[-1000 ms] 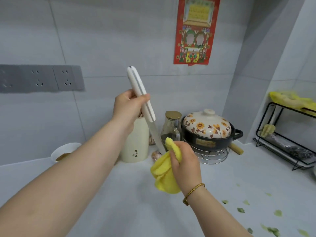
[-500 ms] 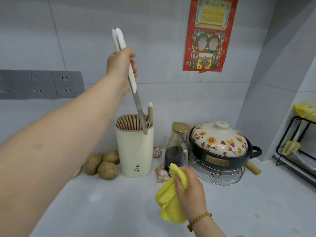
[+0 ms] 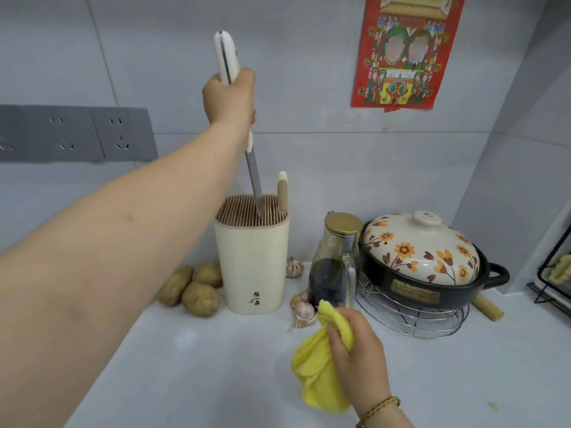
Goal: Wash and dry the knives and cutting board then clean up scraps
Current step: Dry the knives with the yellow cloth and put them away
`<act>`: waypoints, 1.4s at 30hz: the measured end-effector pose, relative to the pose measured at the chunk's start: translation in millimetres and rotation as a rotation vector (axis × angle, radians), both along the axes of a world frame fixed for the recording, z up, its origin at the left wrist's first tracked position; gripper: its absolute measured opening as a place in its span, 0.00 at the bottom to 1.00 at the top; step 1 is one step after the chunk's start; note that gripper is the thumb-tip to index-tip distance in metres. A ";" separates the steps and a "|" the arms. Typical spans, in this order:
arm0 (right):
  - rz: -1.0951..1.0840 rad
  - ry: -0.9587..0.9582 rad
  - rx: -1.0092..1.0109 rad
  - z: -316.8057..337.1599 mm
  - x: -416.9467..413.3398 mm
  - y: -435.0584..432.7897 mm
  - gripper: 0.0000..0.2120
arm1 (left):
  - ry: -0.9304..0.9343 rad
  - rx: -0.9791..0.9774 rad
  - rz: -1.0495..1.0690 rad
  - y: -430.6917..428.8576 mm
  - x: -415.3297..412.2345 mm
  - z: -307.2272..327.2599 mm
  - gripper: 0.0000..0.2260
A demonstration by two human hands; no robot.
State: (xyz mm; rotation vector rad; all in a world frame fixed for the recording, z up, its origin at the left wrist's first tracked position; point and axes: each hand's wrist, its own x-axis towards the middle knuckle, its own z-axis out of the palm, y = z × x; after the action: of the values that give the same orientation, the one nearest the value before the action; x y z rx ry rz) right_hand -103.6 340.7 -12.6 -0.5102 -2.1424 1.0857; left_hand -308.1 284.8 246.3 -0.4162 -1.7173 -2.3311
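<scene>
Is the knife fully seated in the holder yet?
No: only the tip of the knife has entered the slotted top of the knife holder, with most of the blade exposed below the left hand.

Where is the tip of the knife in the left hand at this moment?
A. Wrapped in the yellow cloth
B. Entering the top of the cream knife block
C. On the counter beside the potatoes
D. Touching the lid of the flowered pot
B: the left hand holds the knife upright, and its tip sinks into the slotted top of the knife block.

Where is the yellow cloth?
Low and right of centre in the head view, the yellow cloth is bunched in the right hand, before the dark glass jar.
</scene>
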 end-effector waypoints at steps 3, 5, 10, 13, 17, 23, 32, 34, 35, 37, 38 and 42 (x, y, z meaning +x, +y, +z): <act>-0.015 0.020 0.013 0.6 -0.7 4.0 0.22 | 0.004 -0.003 0.016 5.5 -3.7 -1.7 0.11; -0.023 0.037 0.017 0.5 -0.4 6.1 0.22 | 0.011 -0.020 0.017 10.1 -3.9 -3.9 0.11; -0.015 0.039 0.009 -4.3 -0.7 6.1 0.22 | 0.028 -0.064 0.022 17.1 -6.8 -14.1 0.11; -0.003 0.027 -0.011 -7.0 -0.3 5.6 0.22 | 0.049 -0.079 0.035 18.9 -10.0 -19.5 0.11; 0.005 0.027 -0.013 -9.0 -2.5 3.1 0.21 | 0.062 -0.072 0.061 17.6 -17.0 -28.2 0.11; 0.013 0.017 -0.035 -13.8 -4.4 2.9 0.22 | 0.108 -0.131 0.041 26.4 -20.5 -33.6 0.11; 0.005 0.009 -0.012 -16.8 -5.2 6.3 0.22 | 0.099 -0.192 0.037 26.6 -23.7 -27.6 0.11; 0.010 0.009 -0.008 -17.3 -4.2 6.7 0.22 | 0.097 -0.210 0.031 27.0 -24.3 -24.0 0.11; 0.010 0.015 -0.008 -17.3 -3.6 6.9 0.20 | 0.099 -0.221 0.029 28.3 -24.2 -22.5 0.11; 0.001 0.036 -0.015 -16.8 -2.3 9.0 0.14 | 0.094 -0.250 0.027 31.1 -23.2 -20.9 0.11; -0.008 0.045 -0.021 -16.8 -1.7 11.2 0.12 | 0.085 -0.259 0.023 31.9 -22.7 -20.5 0.11; -0.008 0.053 -0.034 -19.2 -3.5 17.3 0.11 | 0.050 -0.251 0.006 31.6 -23.4 -18.9 0.10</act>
State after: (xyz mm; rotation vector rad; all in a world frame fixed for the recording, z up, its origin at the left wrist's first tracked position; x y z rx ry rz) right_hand -107.1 358.1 -31.8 -0.5003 -2.0774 1.1207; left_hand -331.5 316.4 227.4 -0.5061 -1.9900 -2.0881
